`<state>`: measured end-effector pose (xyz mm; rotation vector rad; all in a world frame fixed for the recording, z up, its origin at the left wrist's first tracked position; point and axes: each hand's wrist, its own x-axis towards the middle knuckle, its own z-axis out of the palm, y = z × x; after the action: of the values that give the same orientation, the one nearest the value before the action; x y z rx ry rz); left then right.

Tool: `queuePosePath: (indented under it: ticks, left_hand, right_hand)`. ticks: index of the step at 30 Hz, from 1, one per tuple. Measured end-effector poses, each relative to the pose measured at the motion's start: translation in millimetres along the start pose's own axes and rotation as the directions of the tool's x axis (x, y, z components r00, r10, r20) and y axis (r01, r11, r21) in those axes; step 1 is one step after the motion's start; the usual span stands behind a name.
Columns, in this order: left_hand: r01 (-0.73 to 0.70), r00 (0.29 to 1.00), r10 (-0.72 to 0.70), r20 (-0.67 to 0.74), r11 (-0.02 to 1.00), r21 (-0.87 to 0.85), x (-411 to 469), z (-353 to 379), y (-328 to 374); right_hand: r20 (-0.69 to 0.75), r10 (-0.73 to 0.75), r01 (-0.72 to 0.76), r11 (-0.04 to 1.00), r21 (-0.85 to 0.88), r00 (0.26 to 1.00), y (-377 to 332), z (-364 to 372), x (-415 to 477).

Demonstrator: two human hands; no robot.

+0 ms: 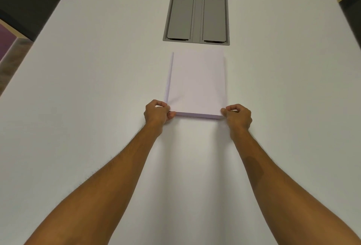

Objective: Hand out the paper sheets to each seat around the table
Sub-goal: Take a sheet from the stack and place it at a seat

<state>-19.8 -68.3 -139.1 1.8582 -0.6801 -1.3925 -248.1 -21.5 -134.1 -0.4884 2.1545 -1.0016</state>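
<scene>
A thick stack of white paper sheets (196,82) lies flat on the white table (88,88), in the middle ahead of me. My left hand (157,112) pinches the stack's near left corner, thumb and fingers closed on it. My right hand (237,115) grips the near right corner the same way. The top sheets look slightly lifted along the left edge. Both forearms stretch out over the table toward the stack.
A grey recessed cable box (196,17) with two closed flaps sits in the table just beyond the stack. Dark chair backs show at the far left (25,0) and far right (351,12) table edges. Floor is visible at the left.
</scene>
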Motion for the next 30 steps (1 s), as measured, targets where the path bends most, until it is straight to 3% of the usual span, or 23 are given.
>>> queuePosePath:
  ticks: [6,13,17,21,25,30]
  left_hand:
    - [-0.105,0.993,0.106,-0.050,0.994,0.020,-19,-14,2]
    - [-0.231,0.962,0.213,-0.169,0.968,-0.097,-61,-62,-2]
    - [-0.189,0.974,0.138,-0.178,0.931,-0.313,-95,-98,-9]
    - [-0.102,0.994,0.073,-0.081,0.881,-0.462,-140,-130,-19]
    - [-0.115,0.991,0.134,0.010,0.889,-0.443,-183,-156,-36]
    - [-0.204,0.979,0.196,-0.062,0.883,-0.424,-220,-188,-50]
  right_hand:
    - [0.187,-0.001,-0.049,0.964,0.262,0.982,-2,-17,-24]
    - [0.404,-0.074,-0.106,0.908,0.406,0.912,1,-29,-101]
    - [0.478,-0.103,-0.138,0.886,0.442,0.872,10,-32,-156]
    - [0.491,-0.099,-0.174,0.860,0.479,0.866,22,-36,-206]
    - [0.526,-0.089,-0.218,0.841,0.495,0.846,35,-38,-251]
    - [0.584,-0.097,-0.200,0.884,0.422,0.806,53,-43,-297]
